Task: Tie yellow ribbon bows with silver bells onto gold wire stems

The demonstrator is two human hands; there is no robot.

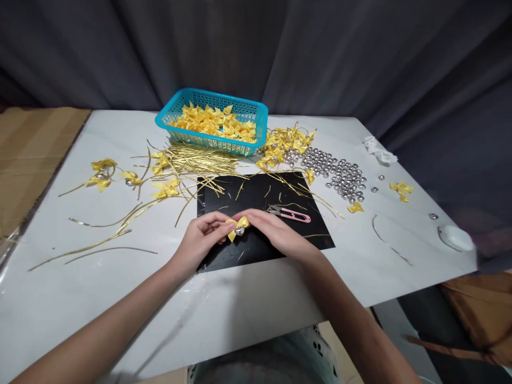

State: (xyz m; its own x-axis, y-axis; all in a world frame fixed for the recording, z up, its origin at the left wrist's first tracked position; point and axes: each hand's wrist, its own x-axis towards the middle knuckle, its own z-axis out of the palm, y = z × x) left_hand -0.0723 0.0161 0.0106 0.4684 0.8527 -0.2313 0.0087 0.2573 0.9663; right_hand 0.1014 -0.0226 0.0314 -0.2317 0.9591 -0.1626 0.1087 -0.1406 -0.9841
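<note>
Over the black mat [224,250], both hands hold one yellow ribbon bow [243,222] with a small silver bell [239,231] at its middle. My left hand [206,232] pinches the bow's left loop between thumb and fingers. My right hand [276,229] is closed at the bow's right side, its fingertips partly hidden behind the ribbon. Pink-handled thread snips [294,215] lie on the mat just beyond my right hand, among short gold wire scraps.
A teal basket [262,120] of yellow ribbon pieces stands at the back, with gold wires [200,160] in front. Silver bells [340,173] and finished-looking bows [286,141] lie to its right. More bows [102,173] and loose wires lie left. A white object [455,238] sits near the right edge.
</note>
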